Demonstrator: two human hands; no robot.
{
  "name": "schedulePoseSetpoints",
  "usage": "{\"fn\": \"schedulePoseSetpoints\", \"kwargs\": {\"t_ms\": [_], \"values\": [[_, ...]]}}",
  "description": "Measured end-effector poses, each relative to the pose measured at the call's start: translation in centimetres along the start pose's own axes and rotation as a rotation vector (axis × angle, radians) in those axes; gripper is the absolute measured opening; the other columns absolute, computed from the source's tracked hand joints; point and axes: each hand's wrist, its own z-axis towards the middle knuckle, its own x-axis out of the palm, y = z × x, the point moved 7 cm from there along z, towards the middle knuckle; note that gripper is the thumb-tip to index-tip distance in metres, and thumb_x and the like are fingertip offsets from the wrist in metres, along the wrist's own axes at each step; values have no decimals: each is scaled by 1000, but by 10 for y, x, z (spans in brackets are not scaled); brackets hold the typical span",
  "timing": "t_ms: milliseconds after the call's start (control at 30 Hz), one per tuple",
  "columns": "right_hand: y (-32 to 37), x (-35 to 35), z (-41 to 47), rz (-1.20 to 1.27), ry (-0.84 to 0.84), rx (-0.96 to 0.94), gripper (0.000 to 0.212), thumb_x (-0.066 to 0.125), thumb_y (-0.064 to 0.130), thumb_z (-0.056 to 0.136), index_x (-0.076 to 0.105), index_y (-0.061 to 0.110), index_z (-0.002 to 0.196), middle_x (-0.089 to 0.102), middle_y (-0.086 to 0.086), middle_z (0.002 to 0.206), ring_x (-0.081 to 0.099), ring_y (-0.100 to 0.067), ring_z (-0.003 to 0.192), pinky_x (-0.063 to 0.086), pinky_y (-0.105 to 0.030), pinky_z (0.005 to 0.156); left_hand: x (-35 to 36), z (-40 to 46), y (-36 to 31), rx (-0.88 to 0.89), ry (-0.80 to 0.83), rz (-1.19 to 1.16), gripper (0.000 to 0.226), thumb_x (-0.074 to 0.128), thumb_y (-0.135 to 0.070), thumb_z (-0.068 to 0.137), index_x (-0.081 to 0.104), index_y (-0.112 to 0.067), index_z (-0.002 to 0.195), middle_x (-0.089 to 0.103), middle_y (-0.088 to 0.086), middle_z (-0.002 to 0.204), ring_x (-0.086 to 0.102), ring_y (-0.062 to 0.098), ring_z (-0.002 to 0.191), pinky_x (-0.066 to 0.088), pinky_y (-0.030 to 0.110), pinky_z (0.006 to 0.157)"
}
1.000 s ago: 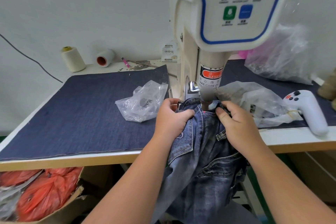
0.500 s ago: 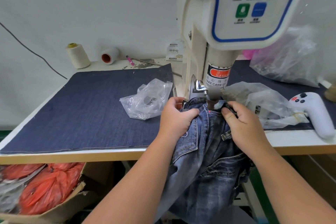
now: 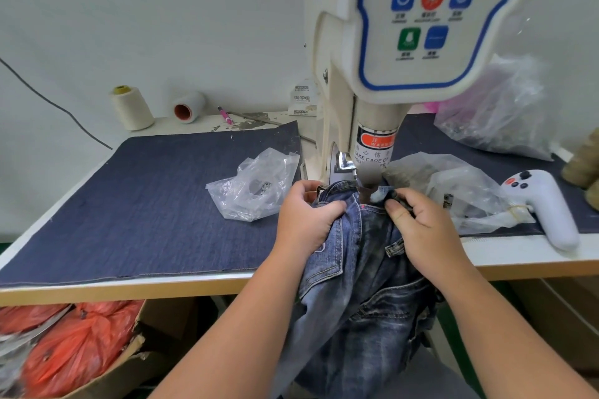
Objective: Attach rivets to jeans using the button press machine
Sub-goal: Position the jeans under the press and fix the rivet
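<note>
Left hand (image 3: 306, 220) and right hand (image 3: 424, 230) bunching faded, stitched denim jeans (image 3: 359, 275), fingers curled tight, beneath glossy cream button press machine (image 3: 372, 126)

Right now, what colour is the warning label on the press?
Orange-red warning label, clearest in the head view.

Head camera looks down, close above table (image 3: 194, 282).

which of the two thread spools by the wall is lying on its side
The shorter white spool, right of the other, lies on its side with its orange-red core facing the camera. The taller cream cone stands upright, yellow core on top.
</note>
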Motion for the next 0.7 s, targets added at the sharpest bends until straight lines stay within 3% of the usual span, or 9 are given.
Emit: {"fn": "schedulePoseSetpoints", "kwargs": {"t_ms": [200,333,467,700], "values": [[-2,-2,-1,-12,-18,19,21,54,35,99,67,30,114,69,16,103,62,-4,97,48,-31,79,0,-1,0,2,-10,4,39,82,-19,77,57,-26,107,66,3,111,66,21,100,52,31,85],[-1,-3,-1,-18,-27,9,19,55,33,99,68,30,114,69,17,103,61,-2,97,45,-25,76,-1,0,0,3,-10,7,40,82,-20,77,58,-25,109,66,2,111,65,20,100,51,28,81],[-2,-3,-1,-10,-20,21,20,56,34,98,68,29,114,70,16,103,62,-4,98,47,-28,78,-1,-1,-1,7,-13,1,40,82,-20,77,58,-25,109,65,-1,110,64,14,94,45,20,70],[-2,-3,-1,-15,-14,33,21,56,35,98,67,30,115,70,15,103,63,-6,98,50,-33,83,-1,-2,-2,5,-3,4,41,82,-19,78,58,-24,111,65,-2,109,64,13,95,45,17,70]]}}
